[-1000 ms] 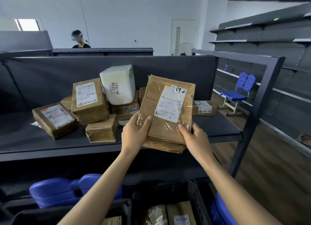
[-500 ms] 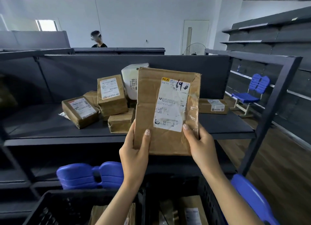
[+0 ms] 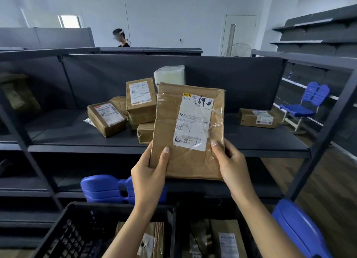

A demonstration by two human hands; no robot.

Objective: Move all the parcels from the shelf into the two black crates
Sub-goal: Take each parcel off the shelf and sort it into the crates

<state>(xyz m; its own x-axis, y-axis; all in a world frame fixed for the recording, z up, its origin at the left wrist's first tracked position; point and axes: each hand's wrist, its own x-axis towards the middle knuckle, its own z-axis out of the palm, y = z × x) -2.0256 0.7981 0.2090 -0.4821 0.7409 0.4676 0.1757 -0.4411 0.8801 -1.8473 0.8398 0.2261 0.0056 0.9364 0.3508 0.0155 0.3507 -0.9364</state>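
Brown parcel (image 3: 188, 130) with white label (image 3: 195, 122); dark grey shelf (image 3: 260, 140); black crates (image 3: 81, 225); blue chair (image 3: 307, 103) beside the shelf.

Flat parcel (image 3: 168, 122) lifted clear of shelf (image 3: 67, 130), turned upright, drawn closer.

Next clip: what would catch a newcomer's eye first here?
A flat brown parcel with a white label, held upright in mid-frame by the left hand and right hand. Behind it, more parcels sit piled on the dark shelf; two black crates below already hold some.
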